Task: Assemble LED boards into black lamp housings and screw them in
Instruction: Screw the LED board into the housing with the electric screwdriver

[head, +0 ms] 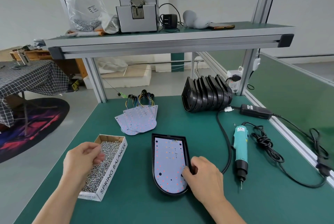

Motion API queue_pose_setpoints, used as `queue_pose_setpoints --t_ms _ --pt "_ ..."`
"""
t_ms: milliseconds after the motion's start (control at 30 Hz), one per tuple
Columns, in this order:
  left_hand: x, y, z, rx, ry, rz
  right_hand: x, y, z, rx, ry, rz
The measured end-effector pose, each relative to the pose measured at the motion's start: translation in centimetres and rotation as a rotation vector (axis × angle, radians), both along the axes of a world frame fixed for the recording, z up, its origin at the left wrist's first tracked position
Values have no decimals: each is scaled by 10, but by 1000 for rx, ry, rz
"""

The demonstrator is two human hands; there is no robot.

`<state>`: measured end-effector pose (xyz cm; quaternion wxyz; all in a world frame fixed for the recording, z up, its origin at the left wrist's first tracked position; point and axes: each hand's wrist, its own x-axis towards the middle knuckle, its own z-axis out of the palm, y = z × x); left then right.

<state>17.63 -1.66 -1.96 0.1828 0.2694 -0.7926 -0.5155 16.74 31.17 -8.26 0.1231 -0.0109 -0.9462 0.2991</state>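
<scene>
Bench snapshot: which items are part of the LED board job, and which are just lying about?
In the job: LED board seated in black housing, gripped by right hand; box of screws under left hand; spare LED boards; stacked housings; electric screwdriver.

Lying about, on the upper shelf: phone; grey soft lump; plug adapter.

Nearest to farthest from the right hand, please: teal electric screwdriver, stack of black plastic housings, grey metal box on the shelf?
1. Teal electric screwdriver, just right of the right hand.
2. Stack of black plastic housings, farther back, on the right.
3. Grey metal box, on the upper shelf.
</scene>
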Motion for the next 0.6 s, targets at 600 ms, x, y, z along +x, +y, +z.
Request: queue_pose_setpoints --t_ms 600 --pt "3 -8 7 609 33 -7 1 -1 4 -4 -12 -2"
